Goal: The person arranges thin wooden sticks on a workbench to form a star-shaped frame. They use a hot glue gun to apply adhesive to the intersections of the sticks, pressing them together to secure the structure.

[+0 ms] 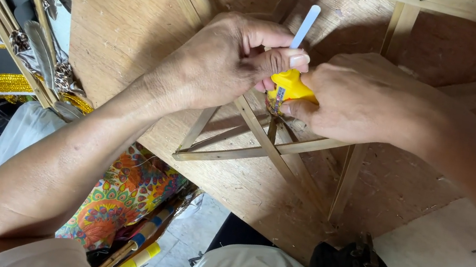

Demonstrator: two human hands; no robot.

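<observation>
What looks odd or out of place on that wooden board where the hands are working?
Nothing looks spilled or broken. The left hand and right hand both grip a small yellow bottle with a pale blue nozzle over a frame of thin wooden sticks. The sticks cross at slants, which seems deliberate. The wooden board is scuffed and stained.
</observation>
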